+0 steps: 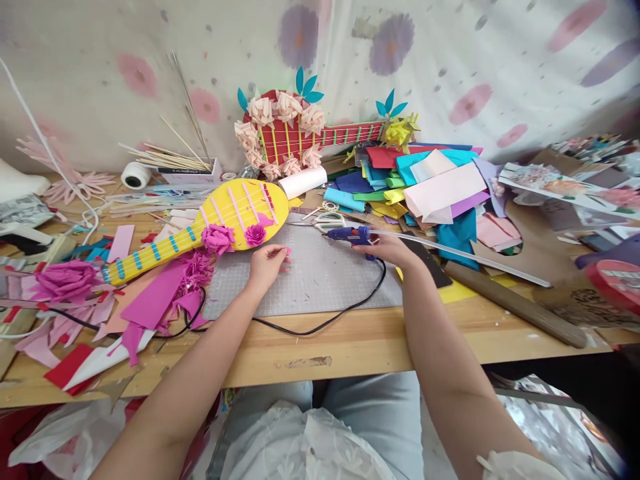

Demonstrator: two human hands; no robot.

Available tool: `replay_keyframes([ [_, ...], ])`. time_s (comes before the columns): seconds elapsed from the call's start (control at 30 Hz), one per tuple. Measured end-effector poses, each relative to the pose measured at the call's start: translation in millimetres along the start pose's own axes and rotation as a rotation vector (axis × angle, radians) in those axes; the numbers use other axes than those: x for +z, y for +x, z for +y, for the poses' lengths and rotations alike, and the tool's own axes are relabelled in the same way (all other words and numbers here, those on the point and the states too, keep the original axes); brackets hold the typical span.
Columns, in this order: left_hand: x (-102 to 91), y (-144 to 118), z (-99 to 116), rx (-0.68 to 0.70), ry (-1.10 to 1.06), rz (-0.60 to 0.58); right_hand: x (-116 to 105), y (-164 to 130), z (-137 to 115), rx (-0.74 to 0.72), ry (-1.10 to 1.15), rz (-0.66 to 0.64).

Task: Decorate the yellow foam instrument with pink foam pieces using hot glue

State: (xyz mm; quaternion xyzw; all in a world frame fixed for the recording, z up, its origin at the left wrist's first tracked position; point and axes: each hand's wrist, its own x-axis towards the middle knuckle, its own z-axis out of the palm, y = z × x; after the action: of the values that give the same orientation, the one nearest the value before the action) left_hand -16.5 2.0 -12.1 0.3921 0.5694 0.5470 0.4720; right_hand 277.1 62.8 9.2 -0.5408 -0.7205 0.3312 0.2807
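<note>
My left hand (269, 265) is closed in a pinch, with a small pink paper piece (287, 251) showing at its fingertips. It hovers over the grey cutting mat (310, 297), just below the yellow paper instrument (227, 217). Magenta paper flowers (218, 239) sit on that instrument's lower edge. My right hand (387, 250) is closed around the handle of a blue hot glue gun (350, 235), whose nozzle points left. A long clear glue stick (465, 255) sticks out of its back. The gun's black cord (330, 327) curves across the mat's front edge.
Scissors (325, 221) lie behind the glue gun. A red paper guitar (287, 133) leans at the back wall. Coloured paper sheets (445, 183) are heaped at right, near a wooden stick (515, 303). Magenta paper scraps (155, 293) lie at left, and skewers (170, 157) stand behind.
</note>
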Motion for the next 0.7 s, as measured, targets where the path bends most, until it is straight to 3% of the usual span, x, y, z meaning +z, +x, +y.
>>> replay_keyframes([
  [0.13, -1.1, -2, 1, 0.004, -0.001, 0.010, 28, 5, -15, 0.126, -0.046, 0.060],
  [0.23, -1.3, -2, -1, 0.005, 0.008, 0.018, 38, 1, -24, 0.173, 0.069, 0.064],
  [0.37, -0.1, -1, -6, 0.029, 0.027, 0.041, 46, -9, -36, 0.130, 0.246, -0.051],
  [0.53, 0.6, -1, -10, 0.058, 0.044, 0.055, 62, -17, -53, 0.092, 0.282, -0.134],
  [0.7, 0.6, -1, -12, 0.081, 0.068, 0.049, 72, -12, -51, 0.040, 0.281, -0.155],
])
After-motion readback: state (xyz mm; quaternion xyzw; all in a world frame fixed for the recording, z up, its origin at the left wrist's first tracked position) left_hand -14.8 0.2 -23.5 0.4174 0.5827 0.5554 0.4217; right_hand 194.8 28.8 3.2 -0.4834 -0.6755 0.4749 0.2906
